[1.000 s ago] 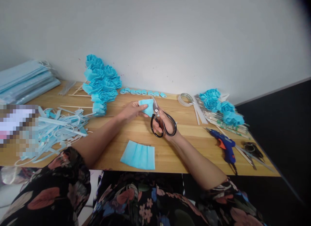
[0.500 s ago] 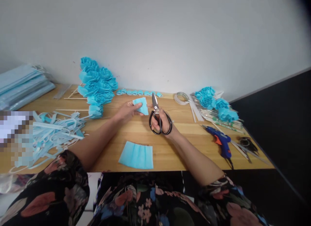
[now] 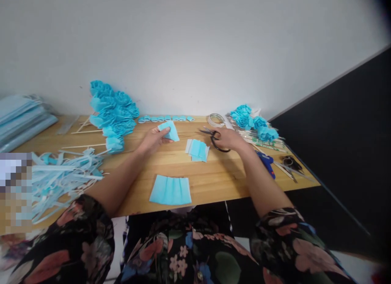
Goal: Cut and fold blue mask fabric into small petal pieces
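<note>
Pinched between the thumb and fingers of my left hand [image 3: 151,141] is a small light-blue piece of mask fabric [image 3: 172,132], held above the table. Off to the right, my right hand [image 3: 229,138] has its fingers around the black handles of a pair of scissors [image 3: 213,141], whose blades point left, low over the wood. Between the two hands lies a small stack of cut blue and white fabric pieces [image 3: 199,150]. Closer to my body, a larger pleated blue fabric piece [image 3: 170,190] rests flat near the table's front edge.
Blue fabric flowers [image 3: 114,108] on sticks and a heap of cut strips [image 3: 67,174] lie left. Small blue rolls [image 3: 161,119] line the wall. Rightward are a tape roll [image 3: 216,119], more blue flowers [image 3: 242,116] and a blue glue gun [image 3: 267,161].
My right hand has moved right with the scissors, turning them from upright to pointing left. The stack of cut pieces now shows. My view has shifted somewhat to the right.
</note>
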